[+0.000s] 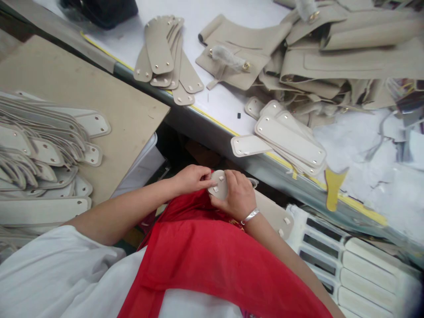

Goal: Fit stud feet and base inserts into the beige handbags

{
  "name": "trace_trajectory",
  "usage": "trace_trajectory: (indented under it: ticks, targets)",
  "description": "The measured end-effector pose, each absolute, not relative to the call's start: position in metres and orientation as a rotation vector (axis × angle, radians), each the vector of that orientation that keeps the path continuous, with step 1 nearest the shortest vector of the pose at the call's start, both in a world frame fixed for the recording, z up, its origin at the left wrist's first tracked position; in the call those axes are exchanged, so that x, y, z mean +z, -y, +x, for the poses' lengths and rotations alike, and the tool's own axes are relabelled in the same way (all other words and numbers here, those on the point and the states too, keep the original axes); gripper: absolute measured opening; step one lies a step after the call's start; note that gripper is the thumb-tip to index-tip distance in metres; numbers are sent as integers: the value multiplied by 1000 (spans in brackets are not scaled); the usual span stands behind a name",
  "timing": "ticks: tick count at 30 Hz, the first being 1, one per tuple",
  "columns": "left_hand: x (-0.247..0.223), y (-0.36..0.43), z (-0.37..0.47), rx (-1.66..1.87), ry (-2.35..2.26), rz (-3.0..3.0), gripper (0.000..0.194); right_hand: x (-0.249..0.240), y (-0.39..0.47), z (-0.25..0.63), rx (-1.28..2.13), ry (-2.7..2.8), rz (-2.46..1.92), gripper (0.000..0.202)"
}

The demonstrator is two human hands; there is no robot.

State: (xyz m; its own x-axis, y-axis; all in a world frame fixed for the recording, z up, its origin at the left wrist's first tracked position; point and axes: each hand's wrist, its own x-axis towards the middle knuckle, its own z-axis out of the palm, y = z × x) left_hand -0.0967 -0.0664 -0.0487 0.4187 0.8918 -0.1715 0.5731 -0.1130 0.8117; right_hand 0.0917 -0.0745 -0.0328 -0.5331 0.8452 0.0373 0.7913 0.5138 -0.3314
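Close to my body, a beige strap piece (220,189) with rounded corners is in my hands. Two small pale tabs poke out of the end between them. My right hand (239,196) wraps over that end, thumb on the near side and fingers on the far side. The fingertips of my left hand (194,180) are pinched together at the left edge, beside a tab. Beyond my right wrist shows a beige end with two tabs (280,221); whether it belongs to the same piece is hidden by my hand.
Similar pieces lie fanned on the white table (218,112), in a far pile (160,48) and a nearer pile (291,137). Beige bag parts (331,62) crowd the back right. A yellow forked tool (334,187) rests at the table edge. Stacked strips (43,145) cover the left board (129,110).
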Motion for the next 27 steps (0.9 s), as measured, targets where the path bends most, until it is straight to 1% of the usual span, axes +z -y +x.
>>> trace_trajectory:
  ticks: [2,4,9,11,14,19,24,25,27]
  targets:
    - [-45,63,-95,429,-1258,1879,32,-31,73,93,439,2555,-1425,65]
    - [-41,60,-93,392,-1262,1917,31,-27,72,100,503,2572,-1414,69]
    - [-34,56,-88,282,-1342,1953,25,-17,80,148,590,2604,-1471,91]
    - [-30,54,-86,245,-1348,2025,24,-16,86,170,579,2590,-1503,90]
    - [-20,50,-80,179,-1318,2217,24,-18,93,191,574,2586,-1496,83]
    - [1,49,-61,80,-1271,2527,34,-23,95,193,562,2566,-1510,79]
    - [0,53,-35,202,-909,2580,39,-23,95,194,562,2566,-1504,76]
    - [-5,54,-30,236,-846,2563,43,-23,95,194,567,2558,-1505,76]
    - [-16,54,-24,268,-778,2548,62,-24,96,196,575,2536,-1496,76]
